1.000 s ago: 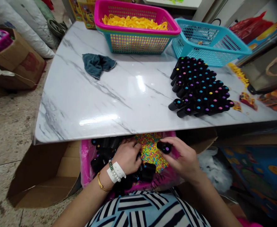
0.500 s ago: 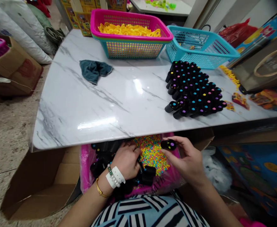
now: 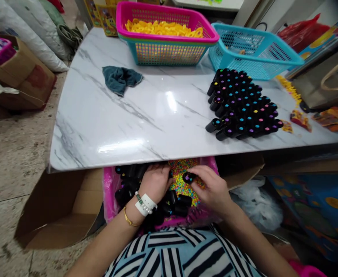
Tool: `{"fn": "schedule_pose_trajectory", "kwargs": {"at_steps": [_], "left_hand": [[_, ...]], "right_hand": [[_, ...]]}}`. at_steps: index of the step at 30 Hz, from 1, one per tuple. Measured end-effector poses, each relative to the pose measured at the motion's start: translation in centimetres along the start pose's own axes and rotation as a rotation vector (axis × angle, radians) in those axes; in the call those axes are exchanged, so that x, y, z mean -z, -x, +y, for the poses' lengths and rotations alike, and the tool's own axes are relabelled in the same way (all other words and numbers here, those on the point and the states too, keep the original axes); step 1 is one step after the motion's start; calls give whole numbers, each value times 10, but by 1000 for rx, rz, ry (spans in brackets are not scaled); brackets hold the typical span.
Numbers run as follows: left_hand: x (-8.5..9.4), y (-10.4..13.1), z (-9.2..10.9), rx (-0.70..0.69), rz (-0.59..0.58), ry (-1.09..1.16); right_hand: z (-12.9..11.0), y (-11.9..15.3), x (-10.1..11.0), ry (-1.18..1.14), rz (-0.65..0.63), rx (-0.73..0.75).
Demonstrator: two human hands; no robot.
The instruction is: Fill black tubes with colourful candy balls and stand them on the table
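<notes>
My right hand [image 3: 213, 188] pinches a short black tube [image 3: 188, 177] with small coloured beads at its end, low over the beads. A pink bin [image 3: 109, 196] lined with clear plastic sits below the table edge. In it, loose multicoloured beads [image 3: 183, 165] lie beside several black tubes [image 3: 184, 200]. My left hand [image 3: 156, 182] is down in the bin, closed, with a dark tube end showing between thumb and fingers; its fingertips are partly hidden. Many similar black tubes [image 3: 244, 104] stand packed together on the table, coloured dots on their tops.
On the white marbled table [image 3: 128, 123] lies a dark teal cloth [image 3: 120, 80]. Behind it stand a pink basket [image 3: 169, 38] of yellow pieces and a blue basket [image 3: 255, 57]. An open cardboard box [image 3: 56, 215] is at left below; a clear plastic bag [image 3: 261, 204] is at right.
My right hand has moved left and lower over the beads with its tube, closer to my left hand. The left hand remains in the bin. The whole view has shifted slightly.
</notes>
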State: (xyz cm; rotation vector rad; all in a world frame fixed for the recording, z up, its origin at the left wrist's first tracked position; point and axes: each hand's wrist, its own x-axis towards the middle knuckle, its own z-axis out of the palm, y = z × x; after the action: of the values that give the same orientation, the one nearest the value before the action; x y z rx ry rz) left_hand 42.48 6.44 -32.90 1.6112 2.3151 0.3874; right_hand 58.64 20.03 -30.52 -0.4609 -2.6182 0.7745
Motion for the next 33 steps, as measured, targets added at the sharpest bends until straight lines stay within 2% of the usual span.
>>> {"fn": "schedule_pose_trajectory", "kwargs": {"at_steps": [5,8,11,13,15,17,20,22,26,28,30,33], "left_hand": [[1,-1,1,-1,-40,-62],[0,-1,1,-20,-45,-58],[-1,0,-1,-30,-49,-47],[-1,0,-2,-34,-57,-39],[0,0,-3,-39,-68,-35],[1,-1,-3,-43,-73,-35],[1,-2,-1,-50,-75,-41],[0,-3,0,-65,-82,-41],[-1,-2,-4,-78,-96,-21],[2,-1,-10,-87,-105,42],[6,0,-17,-84,-98,176],[10,2,-23,-42,-48,323]], "right_hand": [[16,6,-33,303,-261,153],[15,6,-43,309,-359,199],[15,5,-42,58,-372,133],[18,5,-37,-166,-341,54],[22,7,-31,-276,-286,-13],[27,9,-27,-228,-265,-26],[28,11,-30,-62,-350,20],[24,10,-36,27,-408,35],[11,2,-46,135,-432,65],[8,-3,-47,70,-456,79],[8,-5,-44,-99,-473,51],[13,-5,-35,-403,-467,-98]]}}
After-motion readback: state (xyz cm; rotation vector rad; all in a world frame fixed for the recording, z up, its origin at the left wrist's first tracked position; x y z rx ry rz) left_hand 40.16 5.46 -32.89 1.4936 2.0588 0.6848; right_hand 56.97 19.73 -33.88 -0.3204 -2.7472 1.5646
